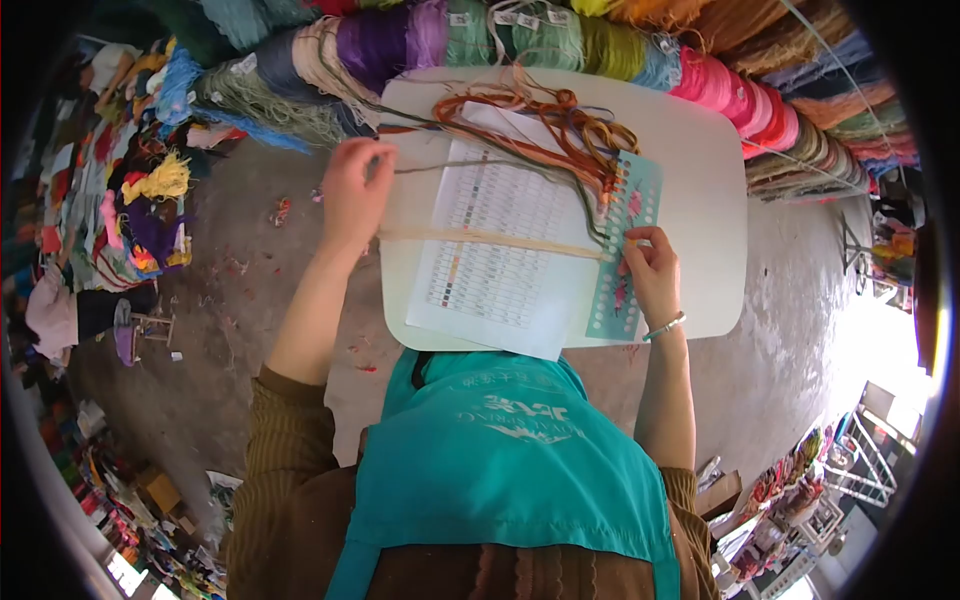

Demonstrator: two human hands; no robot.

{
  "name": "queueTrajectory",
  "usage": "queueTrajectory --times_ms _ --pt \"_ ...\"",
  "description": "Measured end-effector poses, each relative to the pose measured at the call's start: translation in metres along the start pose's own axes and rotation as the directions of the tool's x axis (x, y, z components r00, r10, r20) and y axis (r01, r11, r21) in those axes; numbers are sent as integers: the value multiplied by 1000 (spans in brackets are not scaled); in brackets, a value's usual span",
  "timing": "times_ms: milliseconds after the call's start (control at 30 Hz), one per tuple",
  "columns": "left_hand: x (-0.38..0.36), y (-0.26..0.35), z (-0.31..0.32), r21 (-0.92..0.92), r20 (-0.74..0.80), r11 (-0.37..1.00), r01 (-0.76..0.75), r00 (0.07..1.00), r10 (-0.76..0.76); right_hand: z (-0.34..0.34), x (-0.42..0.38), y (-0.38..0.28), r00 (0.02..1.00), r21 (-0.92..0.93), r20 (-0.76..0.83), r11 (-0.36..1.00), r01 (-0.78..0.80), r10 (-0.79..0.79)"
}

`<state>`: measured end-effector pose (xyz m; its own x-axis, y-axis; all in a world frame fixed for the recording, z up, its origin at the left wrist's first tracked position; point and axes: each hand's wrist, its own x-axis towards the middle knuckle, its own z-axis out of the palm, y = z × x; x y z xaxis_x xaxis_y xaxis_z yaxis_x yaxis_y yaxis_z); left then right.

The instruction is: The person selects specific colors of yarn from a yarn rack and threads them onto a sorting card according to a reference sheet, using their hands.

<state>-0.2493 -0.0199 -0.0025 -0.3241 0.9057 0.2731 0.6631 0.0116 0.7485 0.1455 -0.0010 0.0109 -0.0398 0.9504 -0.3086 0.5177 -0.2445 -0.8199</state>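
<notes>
Running over a printed sheet (pixel 490 290), a cream thread (pixel 490 240) reaches a teal card (pixel 618 287) on the desk's (pixel 700 200) right. The right hand (pixel 657 272) bends over the card; the left hand (pixel 355 200) curls near the thread's left end; whether their fingers grip it cannot be told. Orange threads (pixel 560 122) lie beyond, skeins (pixel 612 50) at the far edge.

Count taken: left hand (pixel 357 202), one; right hand (pixel 653 277), one; desk (pixel 700 235), one; punched card (pixel 612 302), one; bracelet (pixel 664 327), one; apron (pixel 500 450), one; pale thread bundle (pixel 500 239), one; printed sheets (pixel 490 275), at least one; hanging hanks (pixel 375 48), more than ten; coloured strands on the card, several, overlapping, exact number indeterminable.
</notes>
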Motion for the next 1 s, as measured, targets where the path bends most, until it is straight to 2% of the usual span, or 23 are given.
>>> queueTrajectory --times_ms 100,200,300,433,533,633,767,867,933,1000 --pt "40 -23 -8 -105 -175 986 127 974 -144 2 0 2 1000 32 -24 999 -5 6" --pt "78 -48 -12 -42 -379 999 34 924 -47 5 0 4 999 46 -47 999 29 -27" --pt "101 -49 -14 -16 -469 1000 14 883 -20 4 1 2 998 10 -60 1000 6 -5" --pt "113 -41 -7 -24 -434 1000 -7 901 -4 5 2 1 998 3 -67 1000 -21 21" --pt "111 -23 -3 108 -474 989 -100 870 139 6 2 -1 997 3 -76 1000 -27 27" --pt "109 -22 4 213 -431 963 -163 869 243 6 2 1 996 -2 -82 999 -33 32" --pt "115 -37 6 211 -427 971 -117 882 199 7 -1 -3 996 -16 -85 999 -32 30" --pt "116 -42 -1 207 -436 977 -50 889 138 12 -13 -19 994 -26 -105 999 24 -27" --pt "113 -36 -4 270 -446 956 -114 866 229 17 -23 -30 985 -43 -170 999 32 -39" --pt "114 -34 -3 302 -441 944 -134 858 263 21 -25 -32 986 -16 -165 999 35 -37"
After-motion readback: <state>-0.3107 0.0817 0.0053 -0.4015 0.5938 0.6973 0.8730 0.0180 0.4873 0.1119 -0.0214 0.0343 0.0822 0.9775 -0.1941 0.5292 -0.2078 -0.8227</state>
